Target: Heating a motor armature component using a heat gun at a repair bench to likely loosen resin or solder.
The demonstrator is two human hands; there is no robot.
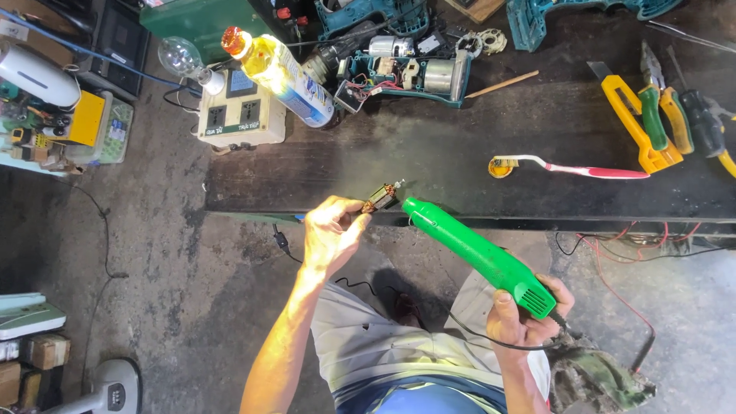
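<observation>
Left hand: the left hand (331, 230) is raised just near of the bench edge, fingers pressed together and pinching a small armature (380, 198) by its near end.
Armature: small, with copper windings and a thin shaft pointing far-right; it sits over the near edge of the bench (429, 153), between the left fingertips and the nozzle of the blower.
Right hand: the right hand (529, 310) is wrapped around the rear end of a green blower (479, 253), fingers curled shut on its grip; a black cord leaves the tool by this hand.
Blower: long green body, slanting from near right up to far left; its tip lies just beside the armature, and I cannot tell whether they touch.
Bench: dark, worn top running across the far half of the scene.
Far left of bench: a bottle (280, 73) of yellow liquid lying tilted, a cream socket box (241, 115) beside it, and a clear bulb (180, 57) just left of that.
Far centre: an opened power tool (406, 73) in a teal shell, its motor parts showing.
Right of bench: a toothbrush (575, 167) with a red-and-white handle, and further right a yellow knife (636, 126) and green-handled pliers (653, 107).
Near: the person's light shorts and a rag (602, 376) at the right.
</observation>
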